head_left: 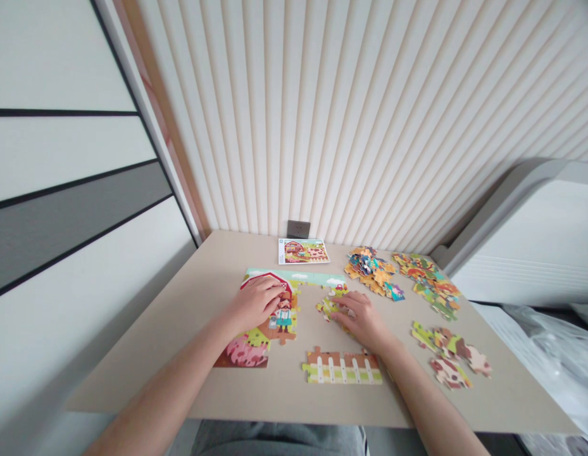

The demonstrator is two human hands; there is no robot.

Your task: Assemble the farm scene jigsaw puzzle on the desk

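Note:
My left hand [254, 304] lies flat on the assembled part of a farm jigsaw puzzle [269, 329], covering the red barn above a small farmer figure. My right hand [362, 320] rests with its fingertips on a small cluster of green and yellow jigsaw pieces [328, 309]; I cannot tell whether it grips them. A joined strip of white picket fence pieces [342, 367] lies nearer me. Loose heaps of jigsaw pieces [369, 271] [429, 280] lie beyond my right hand, and further pieces [448, 358] lie to its right. A farm picture card [304, 251] lies at the far edge.
The puzzle lies on a beige table [132, 373] against a ribbed cream wall panel [350, 126] with a dark wall socket [298, 229]. A white cabinet [526, 253] and crumpled plastic [550, 361] are to the right; grey trousers [277, 440] show below the front edge.

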